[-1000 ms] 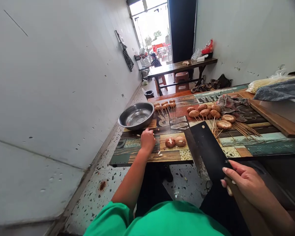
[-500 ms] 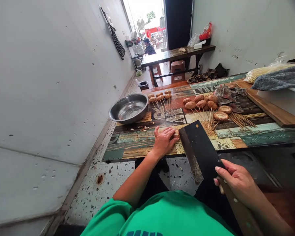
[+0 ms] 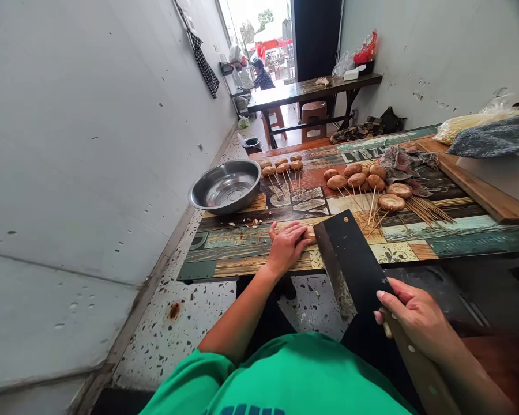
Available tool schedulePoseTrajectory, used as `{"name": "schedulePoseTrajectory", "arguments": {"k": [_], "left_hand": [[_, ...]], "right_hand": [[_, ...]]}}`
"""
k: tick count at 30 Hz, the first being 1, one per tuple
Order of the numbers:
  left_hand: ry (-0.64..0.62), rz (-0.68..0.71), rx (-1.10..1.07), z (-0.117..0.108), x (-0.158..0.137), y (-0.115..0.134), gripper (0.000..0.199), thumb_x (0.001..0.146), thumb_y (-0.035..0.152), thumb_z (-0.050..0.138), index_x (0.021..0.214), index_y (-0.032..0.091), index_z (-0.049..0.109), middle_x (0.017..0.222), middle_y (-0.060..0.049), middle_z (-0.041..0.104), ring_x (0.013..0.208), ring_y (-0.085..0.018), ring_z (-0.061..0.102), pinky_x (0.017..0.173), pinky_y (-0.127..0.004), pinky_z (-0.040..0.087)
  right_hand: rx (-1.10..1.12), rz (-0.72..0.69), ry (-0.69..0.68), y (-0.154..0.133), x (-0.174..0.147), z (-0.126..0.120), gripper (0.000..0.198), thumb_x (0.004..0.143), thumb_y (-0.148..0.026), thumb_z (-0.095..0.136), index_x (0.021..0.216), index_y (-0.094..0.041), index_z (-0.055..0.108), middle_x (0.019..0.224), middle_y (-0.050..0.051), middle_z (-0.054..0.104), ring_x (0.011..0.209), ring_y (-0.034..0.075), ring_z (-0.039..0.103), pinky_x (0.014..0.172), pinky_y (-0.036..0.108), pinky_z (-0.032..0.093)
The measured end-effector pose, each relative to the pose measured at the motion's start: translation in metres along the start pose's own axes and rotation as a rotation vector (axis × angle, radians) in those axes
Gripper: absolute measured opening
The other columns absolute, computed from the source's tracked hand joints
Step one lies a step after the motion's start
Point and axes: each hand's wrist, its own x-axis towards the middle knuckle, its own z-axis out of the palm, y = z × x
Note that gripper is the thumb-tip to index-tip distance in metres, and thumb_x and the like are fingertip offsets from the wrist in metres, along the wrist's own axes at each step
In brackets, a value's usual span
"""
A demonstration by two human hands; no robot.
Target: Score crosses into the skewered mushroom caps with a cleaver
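Note:
My right hand (image 3: 410,308) is wrapped round the handle of a large dark cleaver (image 3: 354,259). Its blade slants forward over the table's front edge. At the blade's far end my left hand (image 3: 288,248) presses a brown mushroom (image 3: 311,234) against the tabletop, mostly hidden under the fingers. Several mushrooms on skewers (image 3: 356,180) are heaped to the right. Two nearby mushrooms (image 3: 391,202) show pale undersides. Another skewered group (image 3: 282,168) lies further left. Small pale scraps (image 3: 253,222) are scattered left of my left hand.
A steel basin (image 3: 225,187) stands at the table's left end. On the right lie loose skewers (image 3: 430,213), a crumpled cloth (image 3: 398,161), a wooden board (image 3: 480,184) and a grey towel (image 3: 493,135). Beyond are another table (image 3: 303,92) and a seated person (image 3: 263,78).
The camera view has shifted slightly. A bit more of the mushroom shows between my left fingers and the blade. Both hands keep their grips.

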Motion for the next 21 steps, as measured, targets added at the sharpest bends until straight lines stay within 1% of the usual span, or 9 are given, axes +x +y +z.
{"name": "schedulePoseTrajectory", "arguments": {"k": [5,9,15,18,20,21], "left_hand": [[0.002,0.012,-0.005,0.001,0.000,-0.001,0.024,0.089,0.034,0.060,0.111,0.027,0.065,0.119,-0.005,0.067,0.120,-0.023,0.055,0.114,-0.051,0.009],[0.004,0.019,-0.002,0.000,0.001,0.000,0.024,0.089,0.034,0.060,0.111,0.027,0.065,0.118,-0.004,0.068,0.119,-0.021,0.055,0.113,-0.050,0.009],[-0.010,0.006,0.025,0.000,0.001,0.001,0.024,0.090,0.036,0.058,0.111,0.027,0.065,0.120,-0.005,0.067,0.119,-0.022,0.055,0.113,-0.049,0.011],[0.003,0.020,0.028,0.001,0.001,0.000,0.024,0.090,0.036,0.058,0.111,0.026,0.065,0.120,-0.005,0.066,0.118,-0.022,0.055,0.111,-0.049,0.014],[0.012,0.040,0.030,0.003,0.002,-0.001,0.025,0.090,0.036,0.058,0.111,0.025,0.065,0.119,-0.005,0.067,0.117,-0.021,0.055,0.109,-0.046,0.021],[0.020,0.053,0.031,0.003,0.002,-0.001,0.026,0.090,0.037,0.058,0.111,0.024,0.065,0.118,-0.005,0.067,0.116,-0.021,0.056,0.106,-0.045,0.025]], "right_hand": [[0.047,0.012,-0.018,0.002,0.003,-0.001,0.032,0.076,-0.054,0.056,0.075,-0.023,0.048,0.051,-0.002,0.063,0.039,0.015,0.057,0.038,0.023,0.040],[0.102,-0.004,-0.046,0.002,0.015,0.000,0.030,0.076,-0.051,0.057,0.076,-0.023,0.047,0.050,-0.003,0.062,0.040,0.015,0.057,0.039,0.023,0.041],[0.137,-0.031,-0.032,-0.015,0.036,0.001,0.027,0.072,-0.046,0.057,0.070,-0.024,0.042,0.048,-0.003,0.062,0.036,0.014,0.054,0.038,0.023,0.042],[0.032,-0.069,0.015,-0.021,0.034,-0.001,0.023,0.075,-0.045,0.053,0.072,-0.024,0.045,0.049,-0.003,0.062,0.038,0.016,0.057,0.038,0.024,0.042],[-0.151,-0.178,0.111,-0.022,0.025,0.000,0.021,0.080,-0.043,0.048,0.070,-0.023,0.048,0.047,-0.003,0.060,0.039,0.016,0.057,0.038,0.024,0.040],[-0.283,-0.274,0.175,-0.021,0.019,0.001,0.021,0.082,-0.040,0.046,0.070,-0.023,0.050,0.046,-0.002,0.059,0.039,0.016,0.056,0.039,0.024,0.038]]}}
